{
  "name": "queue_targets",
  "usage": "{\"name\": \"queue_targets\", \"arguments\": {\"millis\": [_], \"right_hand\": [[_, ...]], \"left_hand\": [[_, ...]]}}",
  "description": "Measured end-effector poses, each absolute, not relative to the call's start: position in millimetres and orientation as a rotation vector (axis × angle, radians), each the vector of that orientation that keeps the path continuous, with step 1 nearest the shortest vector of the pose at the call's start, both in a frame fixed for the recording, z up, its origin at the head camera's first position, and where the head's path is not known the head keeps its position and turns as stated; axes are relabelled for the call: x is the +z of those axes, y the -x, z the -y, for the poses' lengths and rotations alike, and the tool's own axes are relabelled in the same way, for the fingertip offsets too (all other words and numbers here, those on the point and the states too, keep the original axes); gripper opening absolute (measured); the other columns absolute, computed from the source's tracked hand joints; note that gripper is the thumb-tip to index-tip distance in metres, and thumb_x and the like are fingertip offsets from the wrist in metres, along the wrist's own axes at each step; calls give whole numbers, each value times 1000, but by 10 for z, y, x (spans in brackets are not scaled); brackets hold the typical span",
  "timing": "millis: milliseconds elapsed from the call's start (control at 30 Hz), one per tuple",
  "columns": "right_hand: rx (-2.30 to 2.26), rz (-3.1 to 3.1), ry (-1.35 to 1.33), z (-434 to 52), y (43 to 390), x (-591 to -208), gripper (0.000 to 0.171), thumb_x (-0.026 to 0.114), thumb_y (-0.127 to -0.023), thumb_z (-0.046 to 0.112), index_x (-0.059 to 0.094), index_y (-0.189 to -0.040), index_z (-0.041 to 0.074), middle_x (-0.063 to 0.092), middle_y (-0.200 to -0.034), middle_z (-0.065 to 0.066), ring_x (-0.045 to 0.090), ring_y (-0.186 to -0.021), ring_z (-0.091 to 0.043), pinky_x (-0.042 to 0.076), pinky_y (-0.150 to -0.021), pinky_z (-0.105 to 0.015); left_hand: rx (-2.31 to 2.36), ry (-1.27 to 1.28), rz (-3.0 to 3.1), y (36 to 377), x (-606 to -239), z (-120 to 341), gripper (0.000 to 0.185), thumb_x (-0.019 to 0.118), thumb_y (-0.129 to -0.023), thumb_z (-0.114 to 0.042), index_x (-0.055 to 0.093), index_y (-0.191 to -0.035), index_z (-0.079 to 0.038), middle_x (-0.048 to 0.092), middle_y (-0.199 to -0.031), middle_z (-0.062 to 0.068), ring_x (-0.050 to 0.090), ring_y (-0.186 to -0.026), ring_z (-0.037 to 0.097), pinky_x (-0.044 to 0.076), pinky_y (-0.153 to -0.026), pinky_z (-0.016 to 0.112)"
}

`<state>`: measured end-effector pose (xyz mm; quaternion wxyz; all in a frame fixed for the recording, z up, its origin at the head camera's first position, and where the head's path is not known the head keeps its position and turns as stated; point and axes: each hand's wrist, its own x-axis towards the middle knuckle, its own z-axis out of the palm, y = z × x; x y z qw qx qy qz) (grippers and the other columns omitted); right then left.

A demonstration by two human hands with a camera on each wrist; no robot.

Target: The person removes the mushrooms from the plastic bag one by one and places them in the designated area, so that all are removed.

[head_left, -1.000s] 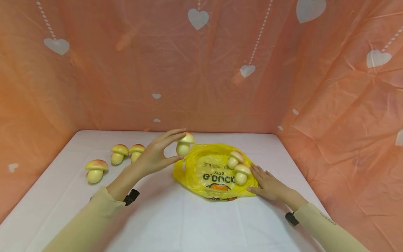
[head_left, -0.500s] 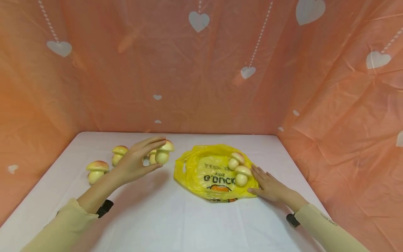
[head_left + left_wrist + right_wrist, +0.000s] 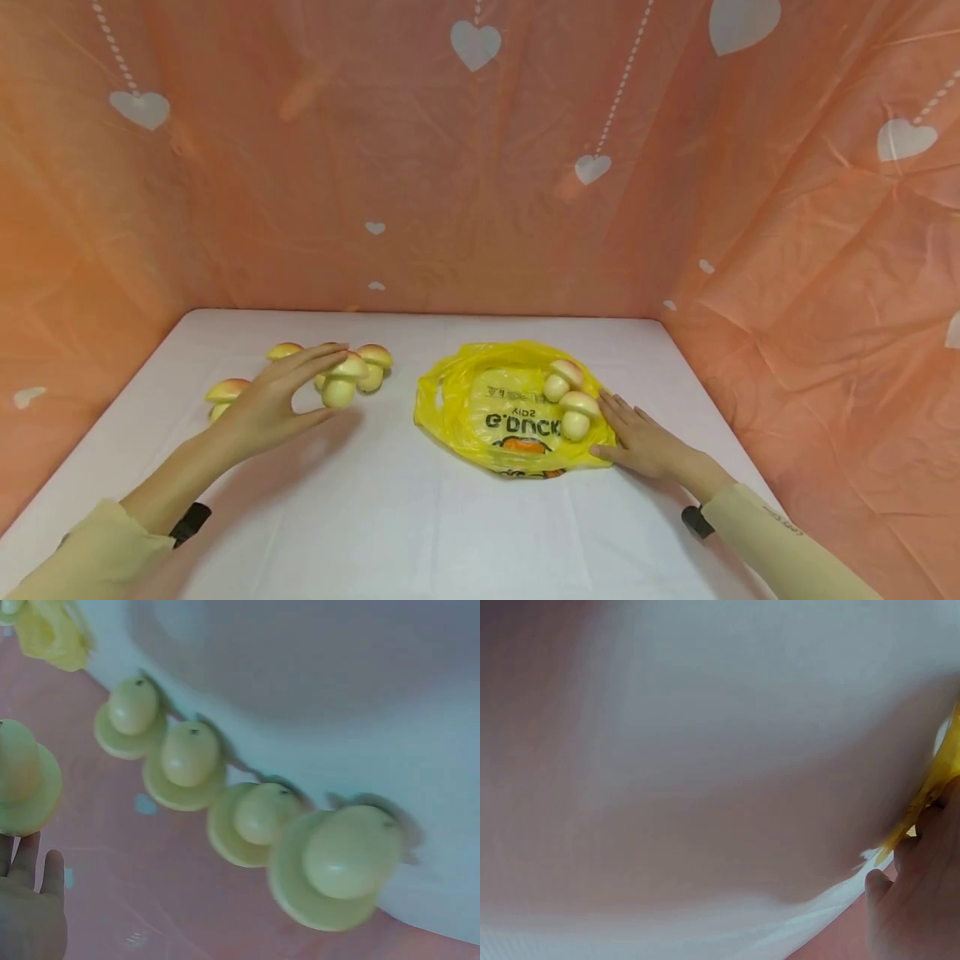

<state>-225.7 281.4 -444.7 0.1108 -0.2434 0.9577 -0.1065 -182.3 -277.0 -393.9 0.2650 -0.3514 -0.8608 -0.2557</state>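
The yellow plastic bag (image 3: pixel 517 408) carries dark print, seemingly mirrored: a small line reading "KIDS", and below it bigger letters like "e.DUCK". The smaller print above is illegible.

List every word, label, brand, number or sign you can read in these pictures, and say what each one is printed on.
"KIDS": small dark print on the yellow plastic bag, letters partly reversed.
"e.DUCK": larger dark print just below it on the same bag; the first characters are unclear.
A line of small print above "KIDS" on the bag: too small to read.
White hearts on the orange backdrop: a pattern, no words.
Wrist views: no text.
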Motion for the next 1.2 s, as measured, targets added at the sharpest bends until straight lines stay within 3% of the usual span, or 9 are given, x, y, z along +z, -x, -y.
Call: {"name": "queue_targets", "arguments": {"millis": [133,333,467,567,700,833,933,1033,1200], "right_hand": [[-309,-2817,724,-2822,2263,-4453,96,55,-102,59,22,-161,-9,15,-170,-26,17,-154,-50,18,-122,-68],[-312,-2819,738,-2829,2257,-4446,95,56,-103,57,22,-160,-9,16,-169,-27,17,-154,-51,18,-122,-68],[-319,-2814,736,-2829,2253,-4438,94,56,-103,57,22,-160,-10,16,-169,-28,17,-154,-51,17,-122,-68],[-319,-2811,736,-2828,2253,-4439,94,57,-103,56,22,-160,-10,16,-169,-28,17,-154,-51,17,-122,-68],[-314,-2813,735,-2828,2254,-4442,94,56,-103,56,22,-160,-10,16,-169,-28,17,-154,-51,17,-122,-68],[-319,-2815,736,-2827,2254,-4440,94,56,-103,56,22,-160,-10,16,-169,-27,17,-154,-51,18,-122,-68],[-319,-2815,736,-2826,2255,-4442,94,56,-103,56,22,-160,-10,16,-169,-27,17,-154,-51,18,-122,-68],[-316,-2815,733,-2825,2256,-4444,94,56,-103,56,22,-160,-10,16,-169,-27,17,-154,-50,18,-122,-68],[-318,-2819,735,-2824,2255,-4444,93,56,-103,55,22,-160,-10,16,-170,-27,17,-154,-50,18,-122,-68]], "left_hand": [[-676,879,2349,1756,-3997,2897,87,94,-64,0,60,-144,-5,62,-144,11,56,-134,26,29,-114,13],[-648,834,2380,1704,-4077,3079,90,96,-61,0,61,-143,-5,65,-139,11,65,-113,29,32,-105,5],[-590,794,2390,1705,-4135,3199,87,98,-60,-4,63,-141,-4,65,-140,11,67,-107,24,55,-85,20],[-575,790,2386,1721,-4199,3297,86,97,-58,0,64,-138,-1,64,-137,13,62,-104,18,56,-71,25],[-629,847,2349,1775,-4293,3414,83,95,-55,4,65,-132,4,66,-128,17,56,-111,9,45,-91,11],[-660,919,2307,1828,-4359,3501,71,97,-66,-14,66,-127,7,68,-123,19,54,-123,7,28,-108,3],[-621,921,2322,1828,-4372,3524,72,98,-64,-16,67,-126,6,68,-123,20,58,-119,18,26,-110,3],[-569,857,2379,1801,-4363,3510,79,99,-55,-6,67,-128,3,68,-125,18,62,-111,31,27,-107,3],[-516,743,2506,1750,-4351,3480,79,99,-59,-11,66,-130,-1,65,-130,20,62,-113,45,48,-100,46]]}}
